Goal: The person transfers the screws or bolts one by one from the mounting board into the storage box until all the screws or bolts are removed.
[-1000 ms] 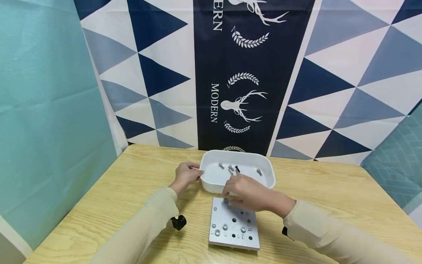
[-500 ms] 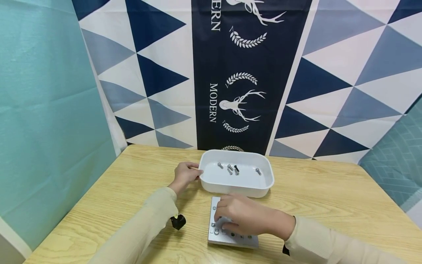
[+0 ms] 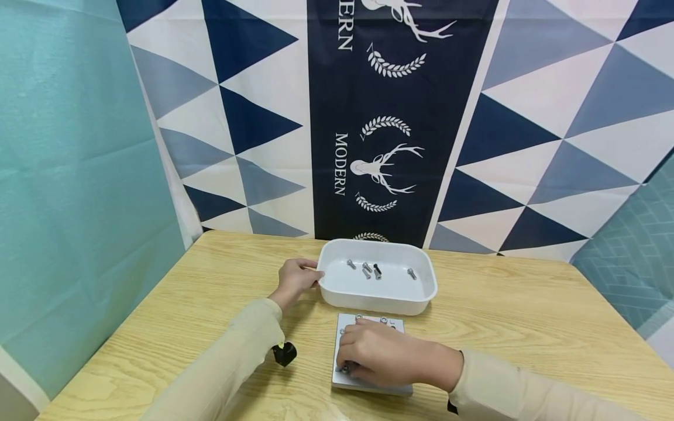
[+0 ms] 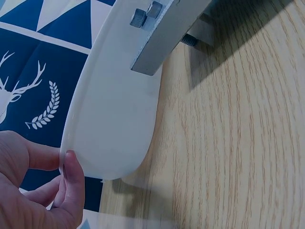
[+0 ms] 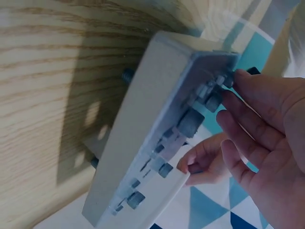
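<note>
My left hand [image 3: 298, 279] pinches the left rim of a white plastic tray [image 3: 379, 304], thumb inside, as the left wrist view shows too. Several loose bolts [image 3: 367, 270] lie in the tray, one of them black. In front of it stands a silver metal plate [image 3: 342, 383] with holes and socket-head bolts of differing sizes; some shanks [image 5: 127, 75] stick out beneath. My right hand [image 3: 376, 354] is over the plate, fingers curled down at a bolt [image 5: 228, 78] near its front left corner, fingertips on the head. The hand hides most of the plate's middle in the head view.
The wooden table [image 3: 500, 316] runs out on both sides of the plate and tray. A patterned cloth [image 3: 253, 123] hangs right behind the tray. A black wrist device [image 3: 285, 354] juts from under the left sleeve.
My right hand has moved from the plate's far edge, by the tray, to its near left corner, fingers coming down on a bolt there. The left hand stays on the tray rim.
</note>
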Demonstrator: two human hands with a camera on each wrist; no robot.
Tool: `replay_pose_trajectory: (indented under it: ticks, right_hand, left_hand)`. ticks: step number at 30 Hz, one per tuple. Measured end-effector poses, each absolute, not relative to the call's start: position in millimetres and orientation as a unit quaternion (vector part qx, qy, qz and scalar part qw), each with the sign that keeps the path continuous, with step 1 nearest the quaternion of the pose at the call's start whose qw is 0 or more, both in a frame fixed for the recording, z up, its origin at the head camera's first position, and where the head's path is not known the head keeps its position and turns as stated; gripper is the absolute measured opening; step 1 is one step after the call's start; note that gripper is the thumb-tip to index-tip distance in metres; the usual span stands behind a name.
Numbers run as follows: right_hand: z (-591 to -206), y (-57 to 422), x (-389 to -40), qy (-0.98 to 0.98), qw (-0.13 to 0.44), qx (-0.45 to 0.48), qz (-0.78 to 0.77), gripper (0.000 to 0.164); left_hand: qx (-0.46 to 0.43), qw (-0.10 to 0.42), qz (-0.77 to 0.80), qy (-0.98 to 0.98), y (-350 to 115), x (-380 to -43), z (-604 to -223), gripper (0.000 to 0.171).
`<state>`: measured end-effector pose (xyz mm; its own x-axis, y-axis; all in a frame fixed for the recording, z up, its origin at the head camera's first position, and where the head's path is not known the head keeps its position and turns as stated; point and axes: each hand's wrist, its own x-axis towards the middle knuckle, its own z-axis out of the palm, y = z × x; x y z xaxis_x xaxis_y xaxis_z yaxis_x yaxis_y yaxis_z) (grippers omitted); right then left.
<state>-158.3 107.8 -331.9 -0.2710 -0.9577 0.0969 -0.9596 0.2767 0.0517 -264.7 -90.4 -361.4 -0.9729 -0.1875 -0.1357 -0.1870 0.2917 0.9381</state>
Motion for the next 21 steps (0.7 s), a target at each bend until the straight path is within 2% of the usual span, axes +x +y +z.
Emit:
replay_pose_trajectory:
  ticks: [8, 21]
  right_hand:
    - [-338.3, 103.5, -158.3, -0.784, 0.088, 0.614, -0.006, 0.013]
    - [-340.7, 102.4, -159.1, -0.779, 0.103, 0.619, -0.004, 0.01]
  left_hand:
    - [0.116, -0.001, -0.582, -0.805, -90.9, -265.5, -360.3, 0.025]
    - [0.114, 0.0, -0.578, -0.808, -90.4, -264.6, -361.5, 0.026]
